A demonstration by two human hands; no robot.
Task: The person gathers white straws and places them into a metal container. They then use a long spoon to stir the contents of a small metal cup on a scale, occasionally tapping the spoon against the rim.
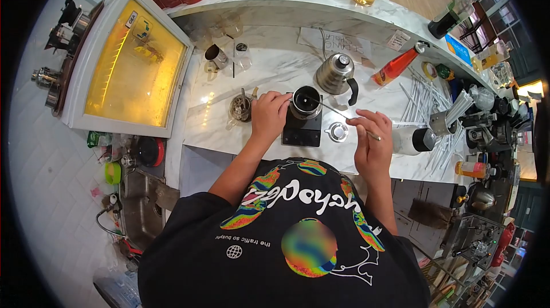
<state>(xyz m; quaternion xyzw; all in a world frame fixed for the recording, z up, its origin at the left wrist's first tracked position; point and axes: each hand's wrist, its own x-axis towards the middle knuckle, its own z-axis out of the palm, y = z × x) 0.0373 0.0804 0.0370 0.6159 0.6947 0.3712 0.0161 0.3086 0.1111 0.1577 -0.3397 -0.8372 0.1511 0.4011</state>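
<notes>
A round, dark-mouthed vessel (307, 100) stands upright on a black scale (301, 131). Dark contents show inside it. My left hand (268, 118) has its fingertips closed on the vessel's left rim. My right hand (373, 142) grips a long, thin metal stirring spoon (331, 108) near its outer end. The stirrer's far end reaches into the vessel's mouth, so its tip is hidden. A silver lid with a small knob (338, 132) lies beside the scale, close to my right fingers. Left of my left hand is a glass cup (240, 107) with a spoon in it.
A steel gooseneck kettle (334, 74) stands behind the vessel. To the right are a red bottle (397, 66), a white black-capped bottle (413, 140) and scattered straws (424, 101). A metal pitcher (216, 57) stands back left, near a yellow-lit cabinet (130, 64).
</notes>
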